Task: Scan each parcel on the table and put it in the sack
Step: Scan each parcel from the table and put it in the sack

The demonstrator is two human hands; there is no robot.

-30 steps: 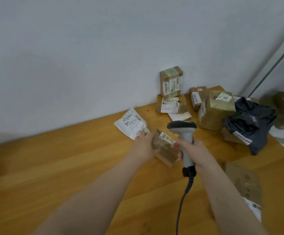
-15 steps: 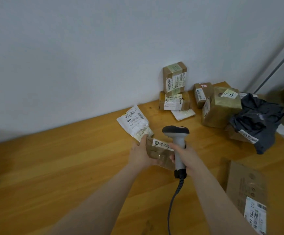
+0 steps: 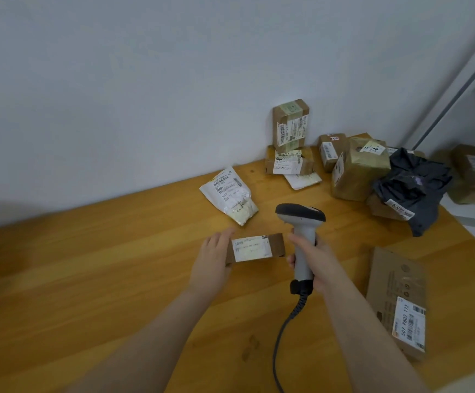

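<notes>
The wooden bench (image 3: 89, 279) stands against a pale wall, with its far right corner crowded. A white mailer bag (image 3: 227, 194) lies alone towards the back, label up. At the wall a low brown box (image 3: 288, 161) lies flat and bears a second box (image 3: 290, 124) upright on it, with a white envelope (image 3: 303, 180) just in front. To the right sit a small brown box (image 3: 330, 150) and, close against it, a bigger taped carton (image 3: 355, 171). Beside that lies a brown parcel (image 3: 381, 208) with a dark grey bag (image 3: 412, 191) slumped over it. Near the right edge a flat cardboard box (image 3: 398, 293) lies label up, well apart from the rest.
</notes>
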